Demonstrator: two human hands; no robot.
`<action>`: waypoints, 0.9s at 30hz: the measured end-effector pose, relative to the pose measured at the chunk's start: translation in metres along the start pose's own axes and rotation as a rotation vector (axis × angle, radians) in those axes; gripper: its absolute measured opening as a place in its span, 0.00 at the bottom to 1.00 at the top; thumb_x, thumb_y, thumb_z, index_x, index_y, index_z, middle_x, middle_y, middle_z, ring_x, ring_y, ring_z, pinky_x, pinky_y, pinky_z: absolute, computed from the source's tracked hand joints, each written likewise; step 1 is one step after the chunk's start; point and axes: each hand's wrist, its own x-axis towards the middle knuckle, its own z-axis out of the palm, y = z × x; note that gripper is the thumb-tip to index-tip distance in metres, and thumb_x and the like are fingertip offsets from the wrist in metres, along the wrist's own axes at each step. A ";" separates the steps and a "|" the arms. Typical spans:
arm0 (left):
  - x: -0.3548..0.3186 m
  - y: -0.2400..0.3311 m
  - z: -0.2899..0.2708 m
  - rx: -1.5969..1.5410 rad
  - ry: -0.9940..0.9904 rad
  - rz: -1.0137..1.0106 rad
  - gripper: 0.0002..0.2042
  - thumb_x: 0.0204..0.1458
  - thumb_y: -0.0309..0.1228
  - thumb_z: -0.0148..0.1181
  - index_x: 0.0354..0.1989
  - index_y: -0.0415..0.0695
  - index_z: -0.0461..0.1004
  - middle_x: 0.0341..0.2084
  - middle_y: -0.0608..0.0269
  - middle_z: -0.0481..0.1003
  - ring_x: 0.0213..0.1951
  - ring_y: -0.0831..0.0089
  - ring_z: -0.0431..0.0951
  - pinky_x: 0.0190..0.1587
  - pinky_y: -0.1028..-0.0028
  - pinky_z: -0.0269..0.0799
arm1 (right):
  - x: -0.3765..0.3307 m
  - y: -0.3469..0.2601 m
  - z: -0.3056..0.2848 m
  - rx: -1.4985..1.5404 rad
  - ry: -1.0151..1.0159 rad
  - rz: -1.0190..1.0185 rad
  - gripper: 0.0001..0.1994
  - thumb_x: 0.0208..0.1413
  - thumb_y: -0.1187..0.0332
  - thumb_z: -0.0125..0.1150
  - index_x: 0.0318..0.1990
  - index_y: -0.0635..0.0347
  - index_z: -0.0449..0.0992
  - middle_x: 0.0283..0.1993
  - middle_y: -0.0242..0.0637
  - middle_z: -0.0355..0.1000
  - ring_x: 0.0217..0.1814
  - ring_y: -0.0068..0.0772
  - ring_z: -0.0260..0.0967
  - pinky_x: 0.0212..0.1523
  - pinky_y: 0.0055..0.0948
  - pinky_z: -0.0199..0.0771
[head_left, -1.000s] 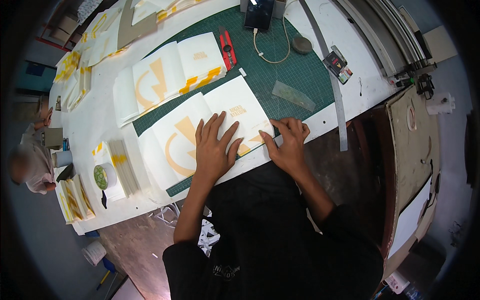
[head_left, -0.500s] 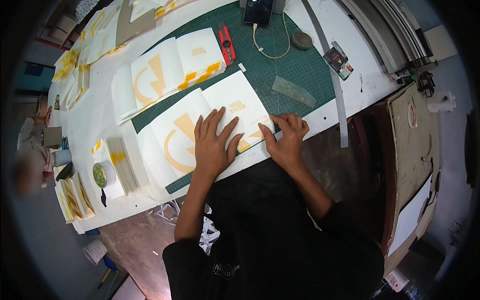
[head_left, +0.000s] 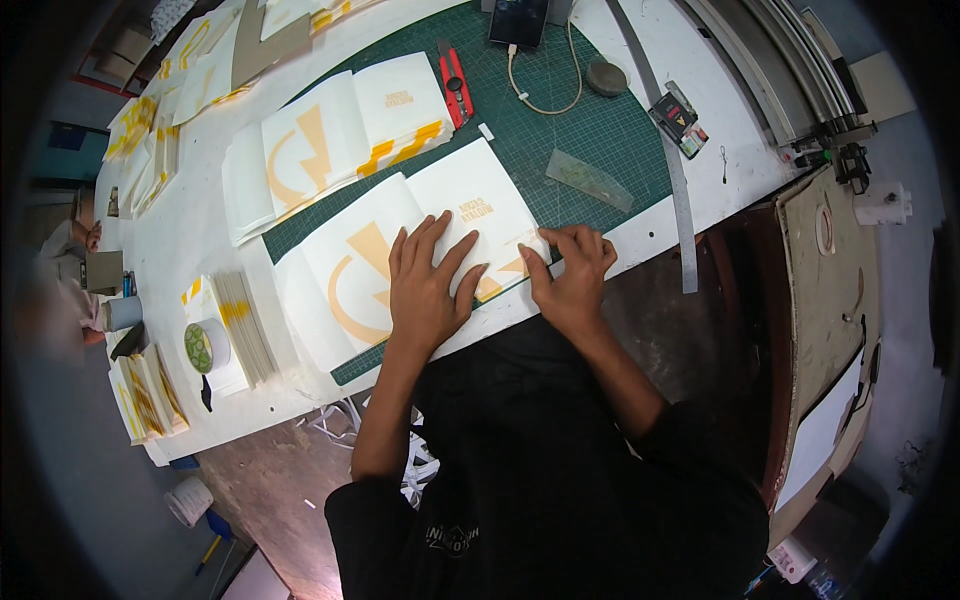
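While your left hand (head_left: 428, 285) has stayed spread flat on the white printed sheet (head_left: 400, 262), your right hand (head_left: 572, 275) has slid inward along its near edge, fingertips pressing the corner down. The sheet still lies on the green cutting mat (head_left: 590, 130) at the table's near edge, so the flattening looks underway, not finished; the red utility knife (head_left: 453, 70) lies untouched beyond.

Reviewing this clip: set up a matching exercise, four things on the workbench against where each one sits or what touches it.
Things:
1. white printed sheet with the yellow shape
2. red utility knife
3. roll of tape
4. metal ruler

Places:
A. near the bench's left end, beside a stack of white sheets
B. on the green cutting mat, far side, near a phone on a cable
C. under the left hand, its near corner pressed by the right hand
D. along the mat's right edge, reaching the bench's near edge

Pairs: 1-C, 2-B, 3-A, 4-D
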 end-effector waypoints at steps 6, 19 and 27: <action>0.000 0.000 0.000 -0.001 -0.006 -0.005 0.19 0.58 0.38 0.70 0.58 0.50 0.84 0.67 0.51 0.71 0.71 0.52 0.67 0.76 0.48 0.52 | 0.004 -0.002 -0.002 -0.001 -0.070 0.089 0.16 0.56 0.64 0.74 0.48 0.63 0.82 0.48 0.41 0.73 0.59 0.42 0.64 0.62 0.55 0.49; 0.000 0.000 0.000 -0.002 0.000 -0.006 0.19 0.58 0.38 0.70 0.57 0.50 0.84 0.67 0.51 0.71 0.71 0.52 0.67 0.76 0.48 0.52 | 0.004 -0.004 -0.001 0.004 -0.080 0.128 0.18 0.54 0.64 0.75 0.50 0.63 0.82 0.48 0.42 0.73 0.60 0.44 0.63 0.63 0.56 0.48; 0.000 0.000 0.000 -0.006 -0.005 -0.013 0.19 0.58 0.39 0.70 0.57 0.50 0.84 0.67 0.51 0.71 0.71 0.53 0.67 0.76 0.48 0.52 | 0.004 -0.004 0.000 0.047 -0.073 0.109 0.17 0.54 0.65 0.74 0.49 0.62 0.80 0.50 0.41 0.73 0.61 0.44 0.62 0.63 0.56 0.48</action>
